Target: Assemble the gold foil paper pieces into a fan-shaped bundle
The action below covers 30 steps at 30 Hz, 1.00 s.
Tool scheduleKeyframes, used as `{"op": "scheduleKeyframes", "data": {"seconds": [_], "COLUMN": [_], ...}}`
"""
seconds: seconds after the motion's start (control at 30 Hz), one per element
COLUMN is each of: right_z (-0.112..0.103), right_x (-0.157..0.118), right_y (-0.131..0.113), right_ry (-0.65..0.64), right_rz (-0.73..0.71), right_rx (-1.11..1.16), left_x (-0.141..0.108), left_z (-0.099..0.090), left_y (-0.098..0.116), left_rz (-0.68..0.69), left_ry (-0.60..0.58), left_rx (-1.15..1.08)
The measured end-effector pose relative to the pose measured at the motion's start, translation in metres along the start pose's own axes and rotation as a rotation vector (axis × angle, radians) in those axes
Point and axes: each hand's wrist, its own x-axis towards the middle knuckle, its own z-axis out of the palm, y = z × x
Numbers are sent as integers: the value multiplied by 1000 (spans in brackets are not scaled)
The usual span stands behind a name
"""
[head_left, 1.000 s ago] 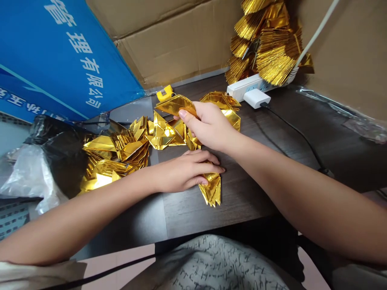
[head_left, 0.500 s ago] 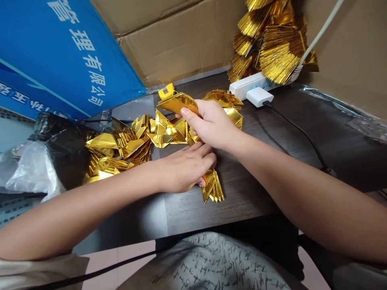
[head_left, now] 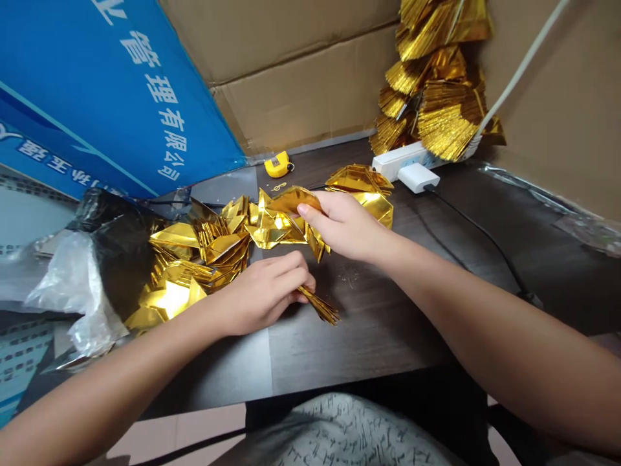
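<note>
My left hand is closed around a thin stack of folded gold foil papers, whose layered ends stick out to the right just above the table. Farther back, my right hand pinches a flat folded gold foil piece between thumb and fingers. Beneath and behind it, loose folded gold foil pieces lie on the table. A larger heap of gold foil pieces spreads to the left, beyond my left forearm. More gold foil pieces sit behind my right hand.
A yellow tape measure lies near the cardboard at the back. Bundles of fanned gold foil stand by a white power strip with a plugged-in charger. Black and clear plastic bags crowd the left side.
My left hand has moved left, and the stack in it has turned from fanned flat to edge-on. My right hand has come lower with its foil piece. The view has shifted slightly.
</note>
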Motion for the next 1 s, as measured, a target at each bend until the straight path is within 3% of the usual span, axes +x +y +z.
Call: {"op": "scheduleKeyframes", "data": {"seconds": [0.13,0.2,0.4,0.6,0.73,0.87,1.0], "right_z": [8,14,29,41,47,50,49], "right_x": [-5,-10,-23,-27,-28,-28,-27], "right_y": [-5,-8,-17,-15,-11,-4,1], "right_ry": [-32,-86,-245,-376,-375,-332,-336], "right_rz": [23,42,-54,-51,-147,-294,-228], "right_rx": [-94,-84,-115,-417,-563,-522,-395], "left_x": [-18,-23,-37,-42,-42,-44,-45], "left_z": [-7,-5,26,43,47,50,48], "left_y": [-8,-14,-27,-31,-33,-34,-33], "left_rz": [-62,-103,-162,-191,-194,-186,-318], "left_ry": [388,485,528,499,435,410,389], "left_rx": [57,131,312,314,238,115,58]}}
